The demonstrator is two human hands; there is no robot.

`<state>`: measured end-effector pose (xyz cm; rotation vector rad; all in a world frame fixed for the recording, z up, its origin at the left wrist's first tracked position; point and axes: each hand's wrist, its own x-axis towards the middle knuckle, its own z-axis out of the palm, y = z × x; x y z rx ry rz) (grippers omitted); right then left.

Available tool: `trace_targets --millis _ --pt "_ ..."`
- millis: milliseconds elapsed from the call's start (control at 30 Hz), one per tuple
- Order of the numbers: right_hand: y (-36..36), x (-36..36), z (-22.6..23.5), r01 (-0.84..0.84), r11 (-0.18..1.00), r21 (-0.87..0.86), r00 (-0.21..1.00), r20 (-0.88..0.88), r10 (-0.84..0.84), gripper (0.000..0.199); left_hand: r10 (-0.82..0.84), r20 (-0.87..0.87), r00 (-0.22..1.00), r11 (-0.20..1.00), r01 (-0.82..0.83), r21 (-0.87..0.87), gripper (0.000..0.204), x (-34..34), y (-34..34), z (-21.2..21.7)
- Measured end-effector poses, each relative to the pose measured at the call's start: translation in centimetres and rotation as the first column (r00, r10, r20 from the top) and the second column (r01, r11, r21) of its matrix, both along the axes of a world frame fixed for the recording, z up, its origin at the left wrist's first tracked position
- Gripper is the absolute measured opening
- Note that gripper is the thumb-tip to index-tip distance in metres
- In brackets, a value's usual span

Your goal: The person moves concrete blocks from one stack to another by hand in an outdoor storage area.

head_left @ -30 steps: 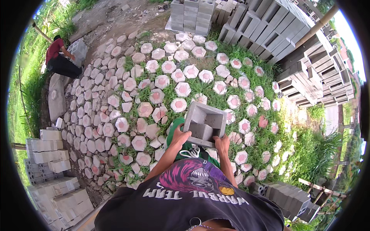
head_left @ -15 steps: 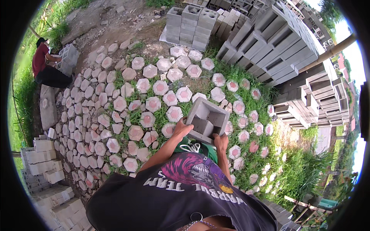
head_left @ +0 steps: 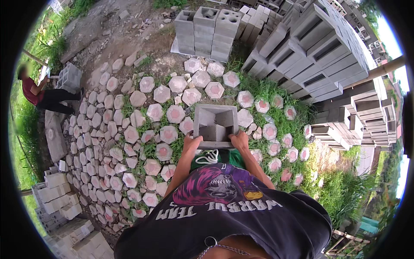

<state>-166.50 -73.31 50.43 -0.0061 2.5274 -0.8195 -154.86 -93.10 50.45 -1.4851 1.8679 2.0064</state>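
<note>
At the near left of the concrete block (head_left: 215, 129): closely gripped by the left hand (head_left: 191, 143), thumb over the rim.
Block: held just before the green shorts (head_left: 228, 159); dull grey, rough, squarish rim, deep hollow, raised ledge inside.
Near right corner: closely gripped by the right hand (head_left: 239, 140), thumb on the rim.

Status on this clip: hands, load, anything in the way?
Left hand, right hand: gripping near corners. Hollow concrete block: held before waist, cavity toward camera. Concrete block stacks ahead-right, apart from it.
</note>
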Motion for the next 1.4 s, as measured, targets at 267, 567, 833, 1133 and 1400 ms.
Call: trace_targets --millis 267,567,833,1133,1400 --pt "-5.2 -18.5 0.9 -0.119 0.993 0.009 0.992 0.032 0.119 0.047 0.110 0.043 0.993 0.994 -0.111 0.013 0.061 -14.4 -2.6 -0.7" --pt "-7.5 -28.5 1.3 -0.019 1.000 -0.016 0.990 0.137 0.021 0.047 -0.008 0.148 0.989 0.991 -0.011 0.130 0.061 -26.9 -7.1 -0.5" --pt "-12.6 -35.3 -3.0 0.134 0.980 0.149 0.973 0.167 -0.159 0.050 -0.399 0.380 0.835 0.917 0.361 0.169 0.065 -39.6 -15.5 -1.1" --pt "-19.3 -46.1 -20.6 0.253 0.959 0.127 0.924 0.262 -0.278 0.049 -0.777 0.523 0.351 0.464 0.880 0.100 0.072 -53.8 -24.1 -17.6" --pt "-24.4 -58.4 -52.2 0.329 0.944 0.031 0.917 0.230 -0.327 0.045 -0.729 0.521 0.444 0.428 0.889 -0.160 0.051 -65.0 -28.2 -51.6"
